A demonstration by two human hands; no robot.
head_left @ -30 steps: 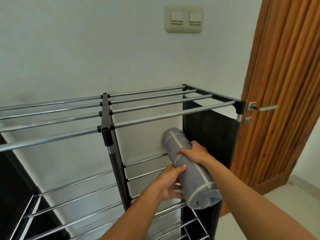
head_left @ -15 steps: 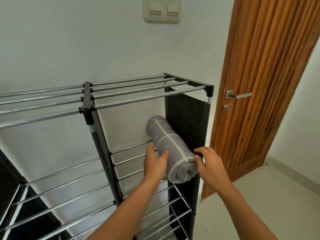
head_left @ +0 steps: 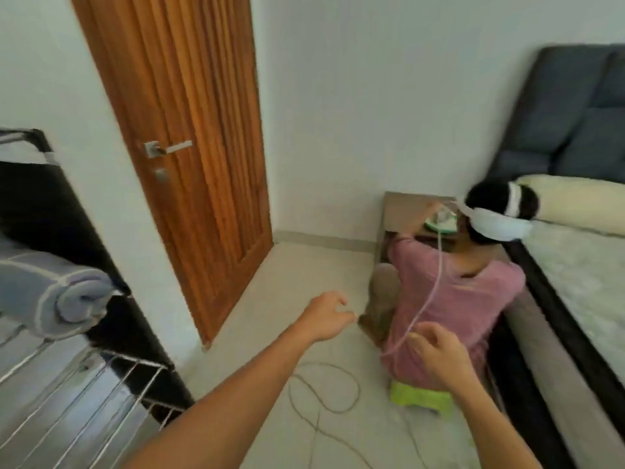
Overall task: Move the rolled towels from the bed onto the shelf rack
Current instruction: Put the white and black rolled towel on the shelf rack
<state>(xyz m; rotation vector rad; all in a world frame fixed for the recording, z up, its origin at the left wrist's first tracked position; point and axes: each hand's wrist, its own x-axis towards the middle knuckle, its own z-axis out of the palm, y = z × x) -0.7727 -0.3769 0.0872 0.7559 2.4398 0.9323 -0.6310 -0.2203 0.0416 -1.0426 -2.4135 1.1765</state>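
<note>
Now that the gray rolled towel (head_left: 57, 296) is let go, both hands are free and the view has swung away from the shelf rack (head_left: 77, 377) toward the rest of the room. Closest to us, the left hand (head_left: 326, 316) and the right hand (head_left: 439, 353) reach out in the air over the floor (head_left: 304, 282), and the fingers of both are spread loosely and hold nothing. Half a second ago those same hands were on each side of the towel, pushing it onto the rack. The towel now lies on its side on a shelf at the far left, near the rack's black end panel. A thin cable (head_left: 324, 387) loops on the floor just past the hands. Beyond it a person in a pink shirt (head_left: 453, 299) sits on a small green stool (head_left: 419, 397), facing a low wooden stand beside the bed (head_left: 581, 275). A wooden door (head_left: 189, 130) stands farther back. So this towel looks done, and the next step is likely to go to the bed for another. No more rolled towels show on the part of the bed we can see.
</note>
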